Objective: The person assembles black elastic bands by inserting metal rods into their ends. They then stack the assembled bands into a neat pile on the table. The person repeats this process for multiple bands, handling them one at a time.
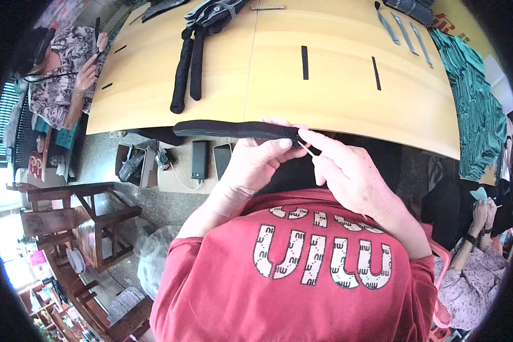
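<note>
A long black strip of fabric (228, 130) stretches sideways in front of me, along the table's near edge. My left hand (259, 159) pinches it near its right end, thumb on top. My right hand (350, 171) is closed round a thin, pale stick (306, 148), whose tip is at the fabric's right end. That hand's fingertips also touch the fabric there. The fingers partly hide the end of the strip, and the tip itself is hard to make out. Two similar black fabric tubes (196, 65) lie farther off on the table.
The yellow table (347, 108) carries a dark tied bundle (216, 12), black tape marks and grey strips (404, 34). Folded green fabric (467, 97) hangs at its right. Below are a phone (222, 159) and a wooden stool (91, 228). Two people work at the sides.
</note>
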The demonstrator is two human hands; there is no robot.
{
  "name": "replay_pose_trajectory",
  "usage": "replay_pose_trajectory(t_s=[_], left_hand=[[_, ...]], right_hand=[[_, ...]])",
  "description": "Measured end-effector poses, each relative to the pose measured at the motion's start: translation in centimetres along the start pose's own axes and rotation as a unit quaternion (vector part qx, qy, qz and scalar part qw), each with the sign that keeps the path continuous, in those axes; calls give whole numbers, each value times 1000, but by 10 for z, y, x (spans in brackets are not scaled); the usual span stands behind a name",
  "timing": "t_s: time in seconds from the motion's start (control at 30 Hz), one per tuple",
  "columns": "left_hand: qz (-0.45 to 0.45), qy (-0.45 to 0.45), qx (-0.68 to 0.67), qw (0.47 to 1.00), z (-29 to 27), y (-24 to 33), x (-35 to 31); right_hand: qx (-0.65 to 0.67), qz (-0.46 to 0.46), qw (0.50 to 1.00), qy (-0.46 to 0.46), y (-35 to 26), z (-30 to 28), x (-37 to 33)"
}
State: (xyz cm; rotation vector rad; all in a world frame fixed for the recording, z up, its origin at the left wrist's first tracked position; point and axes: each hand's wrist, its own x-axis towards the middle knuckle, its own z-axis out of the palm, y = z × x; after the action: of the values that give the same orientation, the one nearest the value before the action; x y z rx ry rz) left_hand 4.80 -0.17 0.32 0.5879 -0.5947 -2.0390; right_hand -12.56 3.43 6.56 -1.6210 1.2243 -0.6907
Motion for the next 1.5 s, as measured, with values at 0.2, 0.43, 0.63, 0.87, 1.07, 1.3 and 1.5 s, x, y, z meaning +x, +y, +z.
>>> replay_pose_trajectory(t_s=[0.2,0.43,0.63,0.87,1.07,1.3,1.5], left_hand=[[51,-4,47,998,1,-1,2],[68,2,77,995,6,-2,1],[77,1,94,993,7,-4,1],[108,14,139,984,11,-4,-2],[118,19,148,982,12,-6,-3],[131,23,181,974,12,-7,-2],[134,32,191,972,14,-7,-2]], right_hand=[[12,6,1000,-3,1,1,0],[17,25,1000,-5,-1,0,0],[-5,4,1000,5,2,1,0],[11,1,1000,2,3,1,-2],[-22,-14,1000,12,7,2,-2],[1,11,1000,9,4,2,-2],[-33,-15,999,14,6,1,-1]])
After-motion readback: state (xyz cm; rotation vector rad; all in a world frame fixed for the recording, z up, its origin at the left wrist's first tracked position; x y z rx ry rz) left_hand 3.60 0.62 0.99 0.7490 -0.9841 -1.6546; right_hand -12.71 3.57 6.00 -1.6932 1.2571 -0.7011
